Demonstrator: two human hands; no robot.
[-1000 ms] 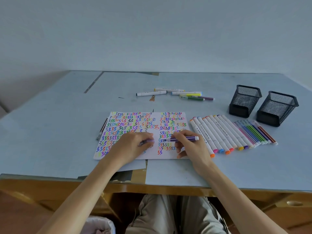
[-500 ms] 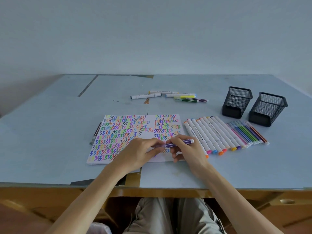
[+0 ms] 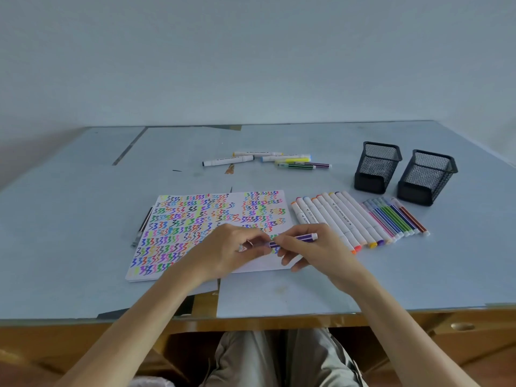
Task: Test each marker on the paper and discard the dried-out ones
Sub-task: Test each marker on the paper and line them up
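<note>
At the left edge of the paper (image 3: 195, 230) a dark pen (image 3: 142, 227) lies on the tabletop (image 3: 69, 247). The paper is covered in coloured zigzag test marks. Over its lower right area your left hand (image 3: 223, 254) has its fingers curled at the tip end of the purple marker (image 3: 296, 238); a cap appears to be pinched there, but the fingers hide it. Your right hand (image 3: 310, 248) pinches the marker barrel between thumb and fingers, with the white tail end pointing right.

Judged from its build, the marker is light, stiff and smooth. Hold it at mid-barrel, and press the cap straight along the axis so it does not slip or skew.

Beyond the paper lies a loose group of markers (image 3: 268, 160). To the right of your hands lies a row of white markers (image 3: 343, 216), then a row of thin striped markers (image 3: 396, 216). Furthest right stand two black mesh holders (image 3: 405, 171), upright and side by side.
</note>
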